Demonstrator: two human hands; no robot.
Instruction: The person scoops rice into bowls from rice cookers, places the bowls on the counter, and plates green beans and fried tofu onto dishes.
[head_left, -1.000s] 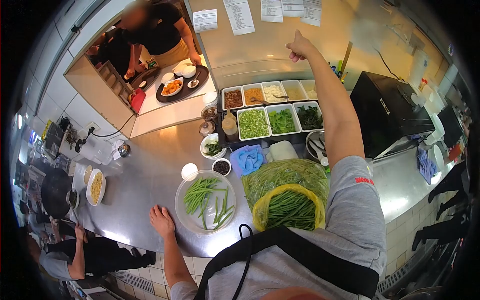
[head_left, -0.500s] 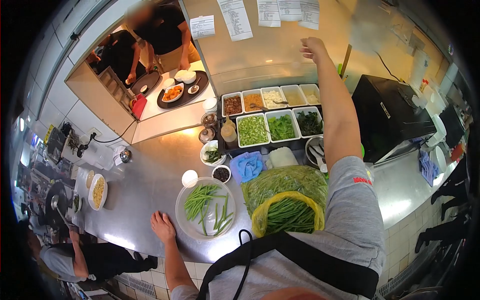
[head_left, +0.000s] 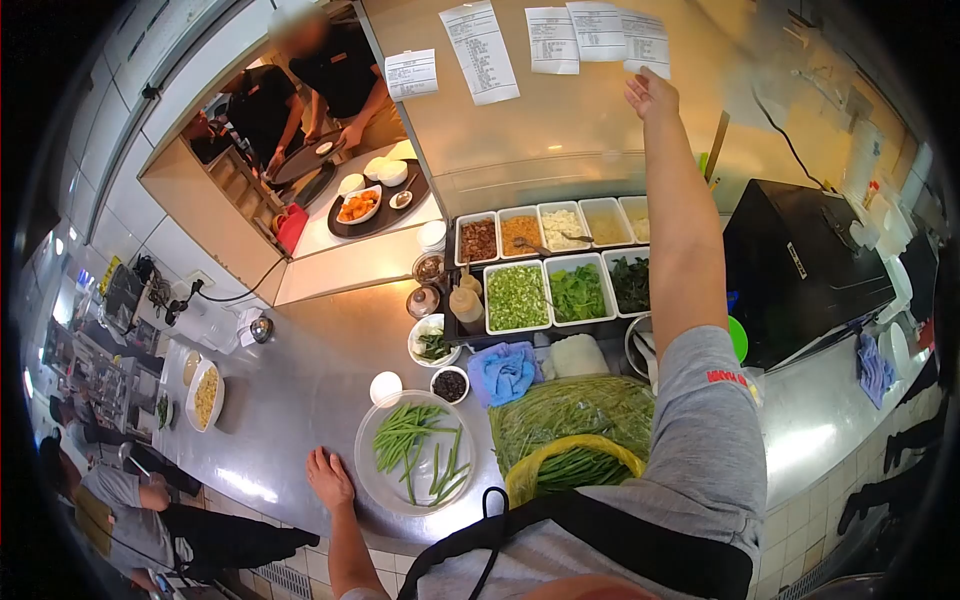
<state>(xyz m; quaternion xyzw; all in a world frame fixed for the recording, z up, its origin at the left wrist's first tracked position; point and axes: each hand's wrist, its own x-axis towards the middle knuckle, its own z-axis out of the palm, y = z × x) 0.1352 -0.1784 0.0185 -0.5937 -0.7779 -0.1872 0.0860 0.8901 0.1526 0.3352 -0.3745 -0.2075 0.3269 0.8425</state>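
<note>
White printed paper slip hangs on the wall, its lower edge at the right hand, whose fingers curl partway; I can't tell if they pinch it. Probably for support, the left hand lies open on the stainless-steel counter near its edge, just beside the round translucent plastic bowl of green beans, a narrow strip from the yellow plastic bag

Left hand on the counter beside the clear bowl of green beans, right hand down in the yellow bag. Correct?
Not the right hand: the head view shows it raised at the lower edge of the rightmost paper slip. The left hand is on the counter beside the clear bowl.
</note>
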